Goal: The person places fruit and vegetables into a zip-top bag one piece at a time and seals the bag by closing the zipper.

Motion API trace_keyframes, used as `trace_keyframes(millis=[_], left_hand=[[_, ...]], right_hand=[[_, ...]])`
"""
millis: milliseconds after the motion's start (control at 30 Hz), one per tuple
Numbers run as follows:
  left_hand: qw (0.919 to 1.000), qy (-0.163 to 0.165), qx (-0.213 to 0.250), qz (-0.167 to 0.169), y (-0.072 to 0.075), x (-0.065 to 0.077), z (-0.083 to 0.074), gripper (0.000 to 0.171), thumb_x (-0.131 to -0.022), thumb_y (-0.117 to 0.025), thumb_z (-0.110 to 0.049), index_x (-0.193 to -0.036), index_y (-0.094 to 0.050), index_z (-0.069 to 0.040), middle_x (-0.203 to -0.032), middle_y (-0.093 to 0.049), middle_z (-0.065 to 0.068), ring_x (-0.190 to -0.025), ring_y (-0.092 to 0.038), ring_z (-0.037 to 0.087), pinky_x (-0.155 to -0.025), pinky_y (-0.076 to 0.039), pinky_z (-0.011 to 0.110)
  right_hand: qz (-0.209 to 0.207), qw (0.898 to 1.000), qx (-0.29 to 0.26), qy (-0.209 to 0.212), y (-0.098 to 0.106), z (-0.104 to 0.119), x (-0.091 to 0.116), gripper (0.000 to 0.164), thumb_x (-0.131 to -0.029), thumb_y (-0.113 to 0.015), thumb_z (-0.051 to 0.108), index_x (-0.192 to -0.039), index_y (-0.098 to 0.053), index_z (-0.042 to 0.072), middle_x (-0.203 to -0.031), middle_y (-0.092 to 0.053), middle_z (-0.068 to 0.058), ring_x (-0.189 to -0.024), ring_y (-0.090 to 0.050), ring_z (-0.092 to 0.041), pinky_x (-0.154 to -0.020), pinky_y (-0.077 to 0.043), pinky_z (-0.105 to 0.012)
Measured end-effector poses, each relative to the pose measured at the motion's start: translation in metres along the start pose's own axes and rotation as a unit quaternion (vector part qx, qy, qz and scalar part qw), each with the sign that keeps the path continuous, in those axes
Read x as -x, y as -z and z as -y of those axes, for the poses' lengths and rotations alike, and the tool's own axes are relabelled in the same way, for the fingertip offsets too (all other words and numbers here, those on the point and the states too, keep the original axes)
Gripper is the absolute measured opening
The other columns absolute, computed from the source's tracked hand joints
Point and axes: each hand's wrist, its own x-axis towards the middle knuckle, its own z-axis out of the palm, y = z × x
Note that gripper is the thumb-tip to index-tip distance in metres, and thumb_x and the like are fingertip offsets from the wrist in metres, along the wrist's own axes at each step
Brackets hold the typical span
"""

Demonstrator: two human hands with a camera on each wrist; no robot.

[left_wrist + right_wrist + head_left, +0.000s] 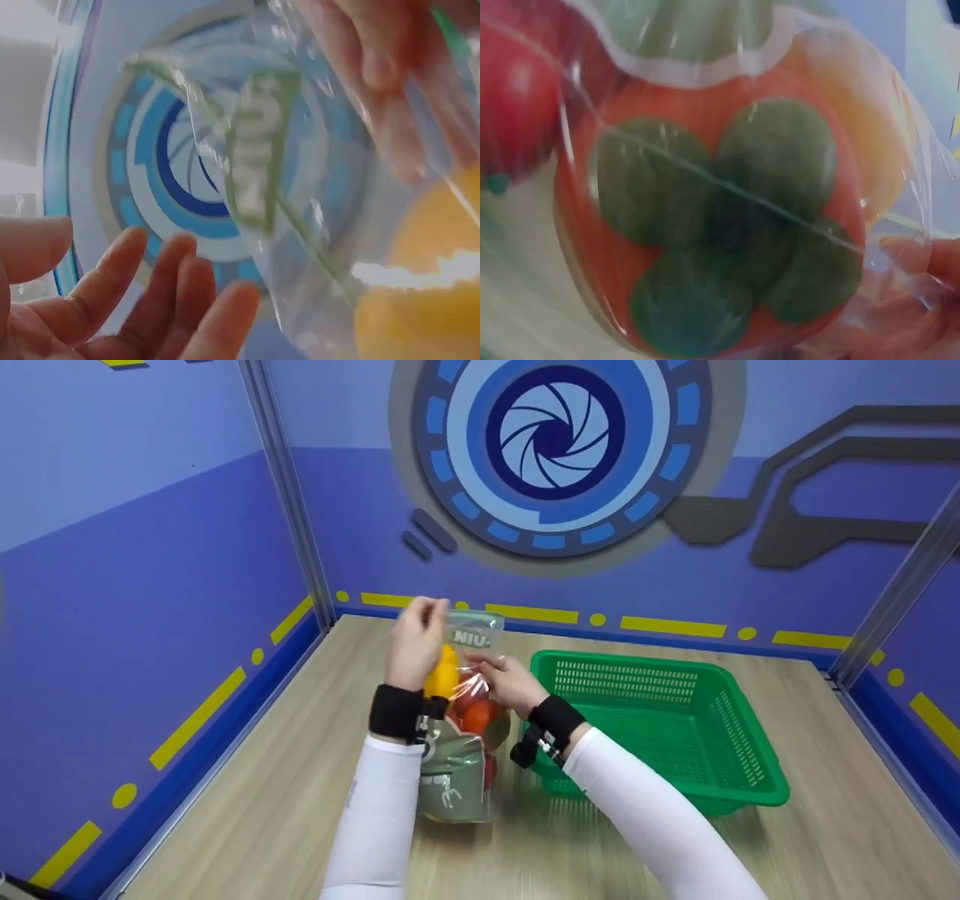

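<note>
A clear plastic bag (pixel 452 787) with a pale green print stands upright on the table, left of the basket. Inside it show a yellow fruit (pixel 444 671), an orange persimmon-like fruit (pixel 727 214) with broad green leaves, and a red fruit (pixel 517 97) partly cut off by the view. My right hand (pixel 514 684) pinches the bag's clear film near its upper right side; its fingers appear through the plastic in the left wrist view. Up by the bag's top left edge is my left hand (pixel 415 645), fingers loosely bent with nothing between them (pixel 135 315).
A green plastic basket (pixel 652 791) with slotted walls stands on the wood-grain table (pixel 270 802) to the right of the bag. Blue printed panels (pixel 150 607) enclose the table at the left, back and right.
</note>
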Motion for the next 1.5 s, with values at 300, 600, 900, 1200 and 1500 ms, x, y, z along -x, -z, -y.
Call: trace_keyframes(millis=[300, 600, 900, 1200, 1500], left_hand=[[0.9679, 0.141, -0.139, 0.155, -0.004, -0.011, 0.062, 0.048, -0.104, -0.048, -0.026, -0.143, -0.052, 0.002, -0.136, -0.060, 0.025, -0.120, -0.057, 0.036, -0.110, -0.043, 0.049], [0.9472, 0.167, -0.217, 0.167, -0.029, -0.016, 0.068, 0.035, -0.091, -0.059, -0.020, -0.116, -0.067, 0.002, -0.111, -0.066, 0.016, -0.096, -0.058, 0.031, -0.093, -0.048, 0.045], [0.9151, 0.235, -0.256, 0.206, -0.052, -0.019, 0.061, 0.038, -0.095, -0.061, -0.025, -0.129, -0.068, -0.011, -0.147, -0.054, 0.021, -0.144, -0.038, 0.046, -0.113, -0.031, 0.072], [0.8849, 0.248, -0.333, 0.211, -0.089, -0.015, 0.061, 0.075, -0.088, -0.076, -0.030, -0.155, -0.046, -0.013, -0.167, -0.019, 0.028, -0.155, -0.006, 0.053, -0.110, -0.013, 0.085], [0.8793, 0.259, -0.352, 0.190, -0.091, -0.008, 0.049, 0.088, -0.088, -0.073, -0.054, -0.159, -0.039, -0.014, -0.169, -0.014, 0.026, -0.157, -0.004, 0.050, -0.114, -0.011, 0.082]], right_hand=[[-0.020, 0.990, -0.101, -0.101, 0.009, -0.017, -0.025, 0.043, -0.113, -0.034, 0.018, -0.152, -0.049, 0.008, -0.144, -0.058, -0.020, -0.079, -0.060, -0.009, -0.061, -0.047, -0.017], [-0.018, 0.990, -0.019, -0.141, 0.006, -0.032, -0.048, 0.045, -0.113, -0.032, 0.019, -0.156, -0.044, 0.015, -0.152, -0.054, -0.020, -0.049, -0.031, -0.007, -0.048, -0.030, -0.019], [-0.082, 0.978, -0.059, -0.184, 0.002, -0.033, -0.052, 0.047, -0.110, -0.041, 0.042, -0.124, -0.059, -0.001, -0.097, -0.052, -0.005, -0.084, -0.053, -0.015, -0.070, -0.047, -0.021], [-0.091, 0.966, -0.131, -0.205, 0.010, -0.064, -0.075, 0.053, -0.109, -0.046, 0.042, -0.140, -0.055, 0.000, -0.148, -0.053, -0.014, -0.137, -0.050, -0.025, -0.118, -0.039, -0.036], [-0.115, 0.971, -0.093, -0.185, 0.011, -0.032, -0.053, 0.055, -0.111, -0.041, 0.035, -0.152, -0.042, -0.001, -0.161, -0.036, -0.018, -0.152, -0.033, -0.033, -0.123, -0.032, -0.052]])
